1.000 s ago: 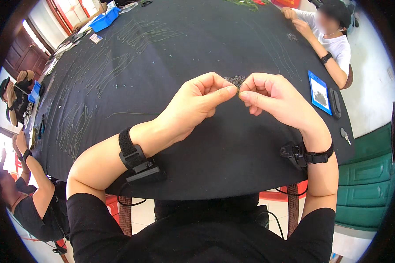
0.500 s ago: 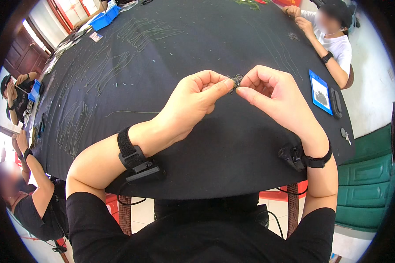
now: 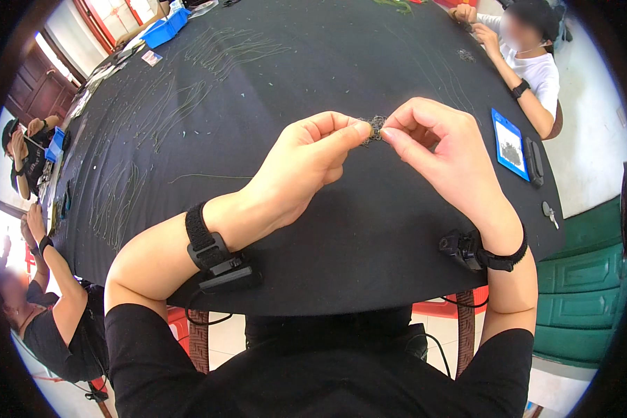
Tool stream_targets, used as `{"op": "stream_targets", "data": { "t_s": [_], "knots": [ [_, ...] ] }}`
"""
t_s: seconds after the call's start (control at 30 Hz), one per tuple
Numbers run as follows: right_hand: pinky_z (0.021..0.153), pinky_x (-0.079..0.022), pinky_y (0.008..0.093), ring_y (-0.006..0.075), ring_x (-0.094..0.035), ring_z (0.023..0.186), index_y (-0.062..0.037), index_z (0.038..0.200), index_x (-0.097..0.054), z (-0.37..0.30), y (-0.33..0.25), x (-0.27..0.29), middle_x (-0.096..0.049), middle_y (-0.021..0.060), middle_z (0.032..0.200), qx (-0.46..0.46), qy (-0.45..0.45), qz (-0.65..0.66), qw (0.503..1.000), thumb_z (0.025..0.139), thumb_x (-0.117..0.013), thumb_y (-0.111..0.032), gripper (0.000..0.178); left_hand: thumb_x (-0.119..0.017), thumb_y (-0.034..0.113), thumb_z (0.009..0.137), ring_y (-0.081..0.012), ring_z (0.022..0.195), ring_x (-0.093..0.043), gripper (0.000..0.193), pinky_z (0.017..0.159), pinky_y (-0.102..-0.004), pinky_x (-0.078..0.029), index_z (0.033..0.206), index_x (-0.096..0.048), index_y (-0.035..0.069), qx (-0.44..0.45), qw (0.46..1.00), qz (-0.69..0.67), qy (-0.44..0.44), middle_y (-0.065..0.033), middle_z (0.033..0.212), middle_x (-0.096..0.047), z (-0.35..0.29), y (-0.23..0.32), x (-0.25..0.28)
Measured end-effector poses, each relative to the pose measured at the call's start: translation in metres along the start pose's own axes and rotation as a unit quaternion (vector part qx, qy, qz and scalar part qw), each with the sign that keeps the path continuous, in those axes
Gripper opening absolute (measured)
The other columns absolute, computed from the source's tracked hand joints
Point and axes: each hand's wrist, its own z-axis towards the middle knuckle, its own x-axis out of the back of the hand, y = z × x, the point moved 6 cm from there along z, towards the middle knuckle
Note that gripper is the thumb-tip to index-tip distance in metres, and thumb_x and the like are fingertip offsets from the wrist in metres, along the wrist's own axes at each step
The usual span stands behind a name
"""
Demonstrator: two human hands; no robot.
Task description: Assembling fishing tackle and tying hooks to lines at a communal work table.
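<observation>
A small tangle of dark, wiry bits [image 3: 376, 127] shows at the fingertips of both hands, over the middle of the black-covered table. My left hand [image 3: 317, 150] is closed, thumb and forefinger pinched at the left side of the tangle. At its right side, my right hand [image 3: 435, 143] pinches with thumb and forefinger, the other fingers curled. The bits are too small to name. I cannot tell whether the tangle lies on the cloth or is partly held. A single thin thread [image 3: 205, 175] lies on the cloth left of my left wrist.
Many thin greenish threads [image 3: 237, 52] lie in bunches on the black cloth [image 3: 313, 258]. At right are a blue-edged packet [image 3: 496, 125] with dark bits, a black case [image 3: 533, 164] and a key [image 3: 550, 214]. A blue tray [image 3: 166, 28] sits far left. Other people work around the table.
My right fingertips have moved slightly up and to the right, exposing more of the tangle. My left hand has hardly moved.
</observation>
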Motion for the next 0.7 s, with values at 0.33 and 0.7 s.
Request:
{"op": "stream_targets", "data": {
  "t_s": [0.33,0.7],
  "knots": [
    [0.073,-0.049,0.0309,0.0213,-0.061,0.086,-0.0032,0.081,-0.062,-0.002,-0.026,0.005,-0.066,0.0055,0.086,0.219,0.018,-0.139,0.966,0.072,-0.07,0.004,0.014,-0.061,0.021,0.095,-0.0007,0.052,-0.027,0.014,0.046,-0.02,-0.02,0.095,-0.061,0.007,0.018,0.999,0.034,-0.007,0.011,0.064,-0.039,-0.003,0.003,-0.007],
    [0.067,-0.048,0.0343,0.0247,-0.058,0.078,-0.0064,0.079,-0.058,-0.003,-0.024,0.004,-0.06,0.0049,0.082,0.223,0.019,-0.131,0.966,0.072,-0.07,-0.005,0.014,-0.062,0.022,0.095,-0.0002,0.054,-0.031,0.015,0.047,-0.0183,-0.022,0.099,-0.062,0.007,0.023,0.998,0.048,-0.016,0.01,0.069,-0.044,-0.002,0.0,-0.005]
  ]
}}
